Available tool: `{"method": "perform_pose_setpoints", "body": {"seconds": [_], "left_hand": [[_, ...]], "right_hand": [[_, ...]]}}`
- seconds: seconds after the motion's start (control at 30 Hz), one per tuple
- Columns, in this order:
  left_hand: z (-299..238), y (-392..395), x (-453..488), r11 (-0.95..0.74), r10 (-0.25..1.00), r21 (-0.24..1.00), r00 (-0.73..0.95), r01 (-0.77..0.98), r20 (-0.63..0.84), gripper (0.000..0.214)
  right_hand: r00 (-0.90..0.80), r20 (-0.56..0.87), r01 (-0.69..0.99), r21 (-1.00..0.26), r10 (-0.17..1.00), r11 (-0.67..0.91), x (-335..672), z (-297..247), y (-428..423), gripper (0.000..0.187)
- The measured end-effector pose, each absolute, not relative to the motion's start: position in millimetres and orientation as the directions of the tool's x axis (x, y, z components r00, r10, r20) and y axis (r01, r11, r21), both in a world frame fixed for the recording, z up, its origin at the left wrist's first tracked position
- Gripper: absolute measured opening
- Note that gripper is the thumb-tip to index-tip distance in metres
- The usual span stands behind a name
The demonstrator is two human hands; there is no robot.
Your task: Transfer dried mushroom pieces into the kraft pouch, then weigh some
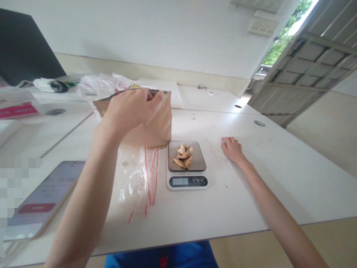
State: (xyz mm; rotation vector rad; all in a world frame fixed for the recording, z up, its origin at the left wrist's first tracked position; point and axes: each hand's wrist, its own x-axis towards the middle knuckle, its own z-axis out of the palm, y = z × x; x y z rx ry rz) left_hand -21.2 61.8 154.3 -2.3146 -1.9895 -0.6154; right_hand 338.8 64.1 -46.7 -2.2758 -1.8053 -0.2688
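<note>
My left hand (131, 109) grips the top edge of a brown paper pouch (156, 126) that stands upright on the white table (251, 178). Just right of the pouch sits a small digital kitchen scale (187, 175) with several tan dried slices (184, 156) piled on its pan; its display is lit. My right hand (232, 149) rests flat on the table to the right of the scale, fingers apart, holding nothing. Clear zip bags with red seal lines (139, 182) lie in front of the pouch, under my left forearm.
A phone (44, 197) with a lit screen lies at the front left. Crumpled clear plastic bags (97, 85) lie behind the pouch. A dark monitor (22, 48) and small items stand at the far left. An open door (306, 63) is at the right.
</note>
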Motion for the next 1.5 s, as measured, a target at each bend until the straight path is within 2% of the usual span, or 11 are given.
{"method": "perform_pose_setpoints", "body": {"seconds": [0.23,0.57,0.73,0.97,1.37,1.43,1.5], "left_hand": [[152,62,-23,-0.246,0.92,0.146,0.183,0.958,0.347,0.056],[152,62,-26,-0.261,0.9,0.168,0.177,0.951,0.398,0.046],[155,68,-35,-0.361,0.877,0.223,0.248,0.906,0.413,0.038],[158,67,-38,-0.458,0.822,0.337,0.247,0.823,0.514,0.041],[158,70,-44,-0.491,0.809,0.432,0.21,0.757,0.55,0.024],[159,69,-47,-0.523,0.779,0.44,0.2,0.73,0.594,0.028],[160,68,-49,-0.607,0.695,0.416,0.198,0.677,0.691,0.031]], "right_hand": [[0.234,0.26,0.972,-0.057,0.937,-0.227,337,-45,64,0.037],[0.227,0.281,0.974,-0.048,0.933,-0.223,338,-46,64,0.035],[0.235,0.257,0.972,-0.046,0.937,-0.231,336,-44,63,0.036],[0.24,0.235,0.971,-0.045,0.942,-0.236,334,-41,62,0.036],[0.238,0.245,0.971,-0.057,0.94,-0.231,336,-44,63,0.037],[0.233,0.253,0.972,-0.065,0.939,-0.224,337,-45,64,0.037],[0.23,0.262,0.973,-0.074,0.937,-0.218,338,-46,65,0.036]]}}
